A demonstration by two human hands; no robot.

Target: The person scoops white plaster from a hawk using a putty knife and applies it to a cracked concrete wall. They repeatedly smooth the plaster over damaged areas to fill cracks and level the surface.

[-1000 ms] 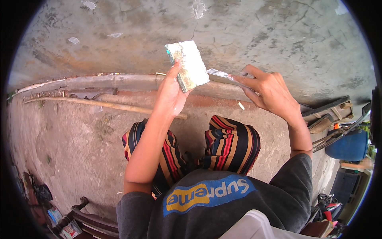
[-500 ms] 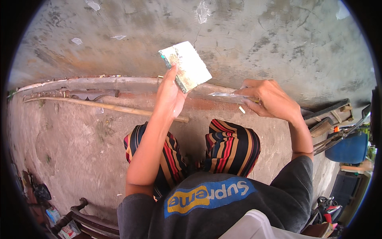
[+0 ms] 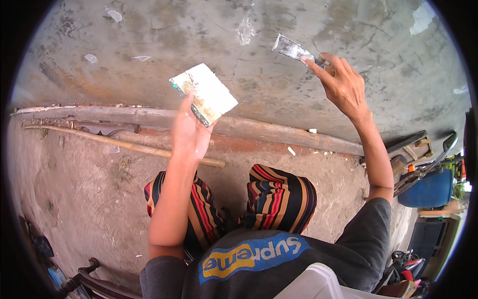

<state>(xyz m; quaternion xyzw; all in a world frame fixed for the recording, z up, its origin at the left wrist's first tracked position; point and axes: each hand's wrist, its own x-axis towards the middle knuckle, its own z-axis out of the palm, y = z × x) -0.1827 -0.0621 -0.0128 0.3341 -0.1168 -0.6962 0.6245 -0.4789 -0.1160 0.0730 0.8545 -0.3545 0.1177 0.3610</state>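
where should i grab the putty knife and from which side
I'd take the putty knife by its handle, coming from the right: the flat, white-smeared blade points to the upper left, so the handle end lies to the right, where the right hand grips and partly hides it.

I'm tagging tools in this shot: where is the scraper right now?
In the head view, the scraper is at upper right of centre, in the right hand, before the grey wall, right of the board in the left hand.
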